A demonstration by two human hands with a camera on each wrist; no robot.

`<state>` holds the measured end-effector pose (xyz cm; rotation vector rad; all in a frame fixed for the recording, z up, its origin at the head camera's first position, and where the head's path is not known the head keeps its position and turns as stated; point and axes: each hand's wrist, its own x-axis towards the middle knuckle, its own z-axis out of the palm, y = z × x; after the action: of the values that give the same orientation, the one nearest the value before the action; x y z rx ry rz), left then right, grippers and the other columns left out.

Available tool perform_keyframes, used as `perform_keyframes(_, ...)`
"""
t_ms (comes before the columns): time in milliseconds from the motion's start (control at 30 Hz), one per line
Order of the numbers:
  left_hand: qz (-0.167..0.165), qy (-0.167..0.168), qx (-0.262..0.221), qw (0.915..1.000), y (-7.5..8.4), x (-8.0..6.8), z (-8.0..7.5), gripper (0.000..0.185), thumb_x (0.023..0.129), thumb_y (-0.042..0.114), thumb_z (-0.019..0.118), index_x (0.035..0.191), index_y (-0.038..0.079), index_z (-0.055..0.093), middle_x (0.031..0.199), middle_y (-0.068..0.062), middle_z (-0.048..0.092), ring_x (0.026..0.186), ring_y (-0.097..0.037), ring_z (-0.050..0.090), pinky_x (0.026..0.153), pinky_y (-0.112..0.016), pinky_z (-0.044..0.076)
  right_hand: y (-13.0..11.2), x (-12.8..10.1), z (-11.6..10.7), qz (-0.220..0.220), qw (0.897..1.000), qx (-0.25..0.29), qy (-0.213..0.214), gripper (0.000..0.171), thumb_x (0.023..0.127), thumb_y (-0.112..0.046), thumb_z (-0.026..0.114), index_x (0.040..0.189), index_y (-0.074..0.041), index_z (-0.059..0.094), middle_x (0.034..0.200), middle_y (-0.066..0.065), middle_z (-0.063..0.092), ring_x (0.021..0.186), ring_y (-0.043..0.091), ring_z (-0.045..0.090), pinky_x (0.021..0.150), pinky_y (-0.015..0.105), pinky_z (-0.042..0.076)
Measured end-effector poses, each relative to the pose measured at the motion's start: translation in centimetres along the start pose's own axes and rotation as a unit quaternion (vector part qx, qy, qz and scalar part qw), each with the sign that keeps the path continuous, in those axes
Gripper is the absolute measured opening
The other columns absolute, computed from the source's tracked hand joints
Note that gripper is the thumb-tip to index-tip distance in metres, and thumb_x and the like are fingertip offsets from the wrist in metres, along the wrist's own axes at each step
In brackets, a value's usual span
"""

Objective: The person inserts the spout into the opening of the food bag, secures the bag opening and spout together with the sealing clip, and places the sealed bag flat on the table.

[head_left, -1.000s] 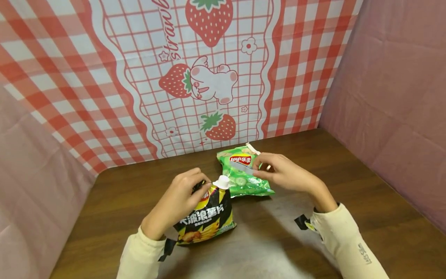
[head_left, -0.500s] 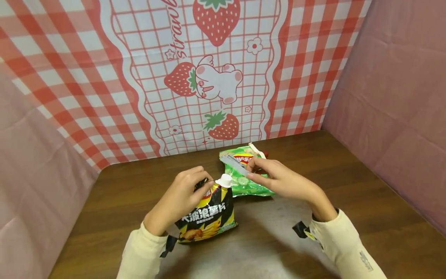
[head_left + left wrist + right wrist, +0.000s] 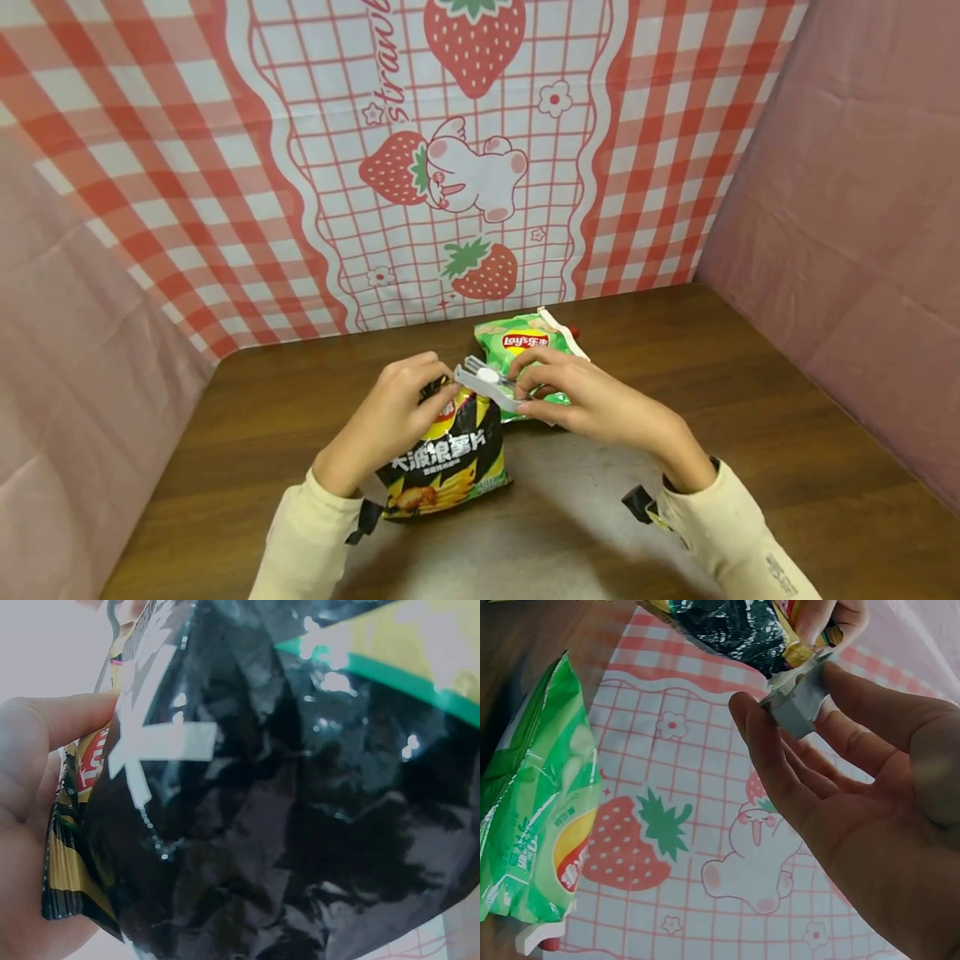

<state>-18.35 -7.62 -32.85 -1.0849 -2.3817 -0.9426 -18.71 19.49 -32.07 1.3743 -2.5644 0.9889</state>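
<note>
My left hand [image 3: 390,412] pinches the folded top of a black and yellow chip bag [image 3: 442,467], which stands upright on the table; up close, the left wrist view shows the thumb on the bag's crinkled edge. A white cap [image 3: 487,376] sits at the bag's top right corner. Between thumb and fingers, my right hand [image 3: 600,396] holds a grey bag clip [image 3: 491,390]. The clip's two arms stand apart with the cap between them, at the bag's top edge. In the right wrist view the clip [image 3: 799,705] is seen end-on beside the bag's corner.
A green chip bag [image 3: 517,325] lies just behind, partly covered by my right hand, with a white strip clip [image 3: 562,329] along its right edge. The brown table [image 3: 285,400] ends at a strawberry-patterned cloth [image 3: 465,267]; pink cloth [image 3: 840,183] hangs at the sides.
My right hand has brought the grey clip leftward and down from over the green bag to the black bag's top, around the cap. My left hand keeps its grip.
</note>
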Motion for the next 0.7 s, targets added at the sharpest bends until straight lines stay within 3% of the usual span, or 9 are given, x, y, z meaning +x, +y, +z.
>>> perform_keyframes(133, 0.002, 0.006, -0.016, 0.9999, -0.6, 0.0, 0.1, 0.007, 0.092, 0.003, 0.070, 0.085, 0.006, 0.070, 0.075, 0.005, 0.056, 0.063, -0.007, 0.045, 0.055, -0.023, 0.040, 0.7, 0.3, 0.3, 0.011, 1.000, 0.013, -0.004, 0.003, 0.095, -0.017, 0.069, 0.096, -0.015, 0.071, 0.122, 0.000, 0.063, 0.105, 0.013, 0.058, 0.085, 0.032, 0.051)
perform_keyframes(300, -0.004, 0.007, -0.027, 0.9996, -1.2, 0.1, 0.1, 0.011, 0.092, 0.005, 0.070, 0.082, 0.008, 0.069, 0.072, 0.005, 0.053, 0.062, -0.007, 0.043, 0.055, -0.024, 0.039, 1.6, 0.5, 0.8, 0.041, 0.995, 0.091, 0.009, 0.005, 0.093, -0.022, 0.072, 0.093, -0.017, 0.072, 0.120, 0.000, 0.067, 0.103, 0.014, 0.063, 0.081, 0.034, 0.054)
perform_keyframes(533, 0.000, 0.005, -0.052, 0.9986, -1.3, 0.1, 0.1, 0.008, 0.090, 0.002, 0.071, 0.094, 0.007, 0.074, 0.080, 0.004, 0.061, 0.068, -0.009, 0.049, 0.060, -0.025, 0.041, 2.3, 1.4, 2.5, 0.060, 0.988, 0.137, 0.037, 0.011, 0.085, -0.026, 0.080, 0.085, -0.020, 0.071, 0.112, -0.004, 0.070, 0.120, 0.016, 0.059, 0.093, 0.031, 0.050)
perform_keyframes(700, -0.004, 0.002, -0.061, 0.9981, -1.3, 0.1, 0.1, 0.013, 0.089, -0.001, 0.068, 0.096, 0.007, 0.074, 0.082, 0.003, 0.062, 0.072, -0.009, 0.050, 0.062, -0.025, 0.043, 2.4, 1.7, 3.1, 0.077, 0.983, 0.156, 0.063, 0.013, 0.081, -0.026, 0.084, 0.081, -0.021, 0.073, 0.116, -0.001, 0.070, 0.121, 0.016, 0.059, 0.093, 0.031, 0.049)
